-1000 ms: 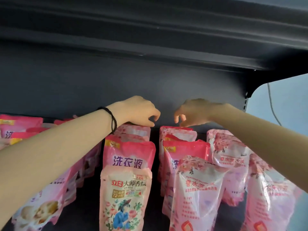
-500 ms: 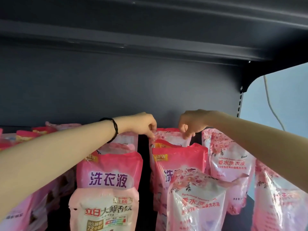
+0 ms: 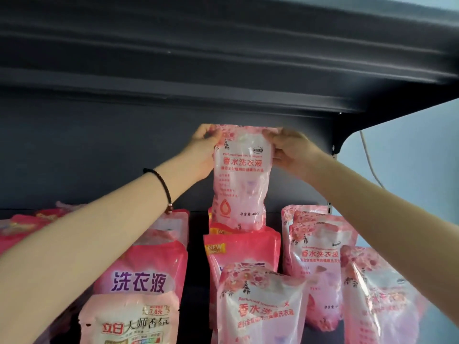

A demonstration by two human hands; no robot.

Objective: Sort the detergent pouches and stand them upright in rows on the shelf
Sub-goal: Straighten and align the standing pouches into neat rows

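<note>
Two hands hold one pale pink pouch (image 3: 241,180) up in front of the dark back panel (image 3: 99,150), above the rows on the shelf (image 3: 197,234). The left hand (image 3: 205,150) pinches the pouch's top corner at 10 o'clock, fingers (image 3: 208,131) closed over the edge; the right hand (image 3: 290,152) pinches the opposite corner at 2 o'clock in the same way. The pouch hangs upright, label facing the camera, its bottom edge just above or touching a darker pink pouch (image 3: 242,252) marked NEW at 6 o'clock; which, I cannot tell. A black bracelet (image 3: 162,187) circles the left wrist. At 7 o'clock stands a deep pink pouch (image 3: 142,276) with a paler floral pouch (image 3: 129,319) before it. At 4 o'clock stand more pale pouches (image 3: 320,256), and another pale pouch (image 3: 260,306) is nearest the camera.
</note>
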